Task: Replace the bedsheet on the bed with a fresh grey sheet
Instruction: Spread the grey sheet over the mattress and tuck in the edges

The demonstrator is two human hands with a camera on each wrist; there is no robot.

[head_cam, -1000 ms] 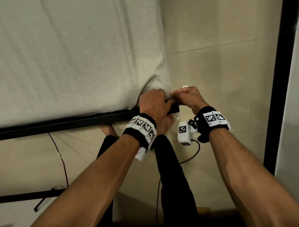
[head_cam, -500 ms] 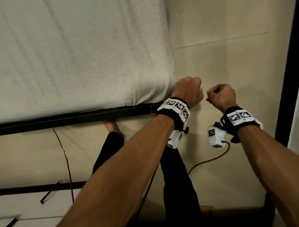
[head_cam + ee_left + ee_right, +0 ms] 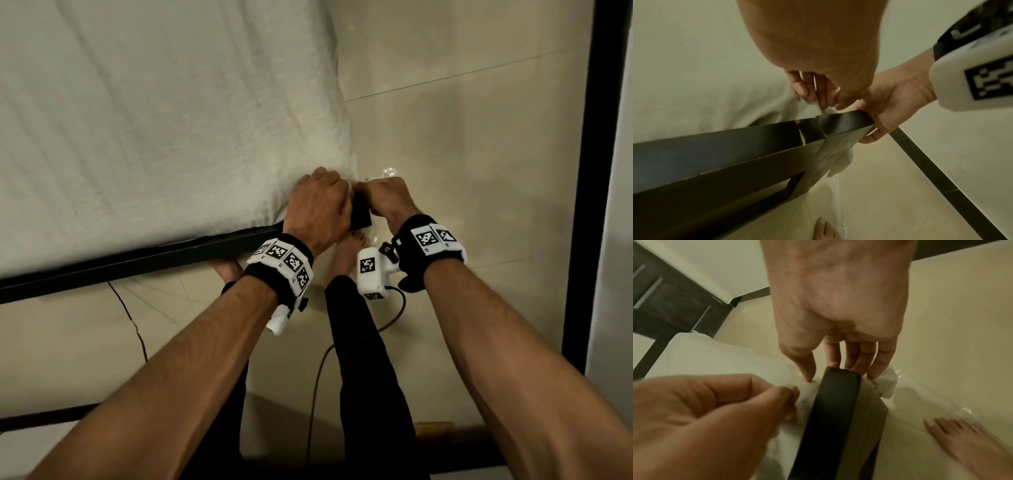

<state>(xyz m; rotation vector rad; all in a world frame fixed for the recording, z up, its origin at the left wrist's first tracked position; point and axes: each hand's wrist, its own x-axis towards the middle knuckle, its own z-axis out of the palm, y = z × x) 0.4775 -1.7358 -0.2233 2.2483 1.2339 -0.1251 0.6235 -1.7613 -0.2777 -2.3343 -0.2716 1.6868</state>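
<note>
A pale grey sheet (image 3: 154, 137) covers the mattress on a black bed frame (image 3: 137, 263). Both hands meet at the frame's near right corner. My left hand (image 3: 318, 205) pinches a small fold of the sheet (image 3: 694, 73) just above the frame's corner (image 3: 838, 120). My right hand (image 3: 383, 195) straddles the end of the frame (image 3: 834, 402): its thumb digs into the sheet (image 3: 715, 356) on one side, and its fingers (image 3: 875, 363) press a bunched piece of sheet on the other. The left hand (image 3: 789, 395) shows at the lower left of the right wrist view.
My bare feet (image 3: 352, 246) stand on the tiled floor below the corner, beside a dark cable (image 3: 318, 370). Crumpled clear plastic (image 3: 388, 171) lies by the frame's leg. A black door frame (image 3: 589, 171) runs along the right. A thin red wire (image 3: 133, 325) hangs under the bed.
Half a second ago both fists were lifted to the right of the corner. They have come back down and left onto the sheet at the frame's corner.
</note>
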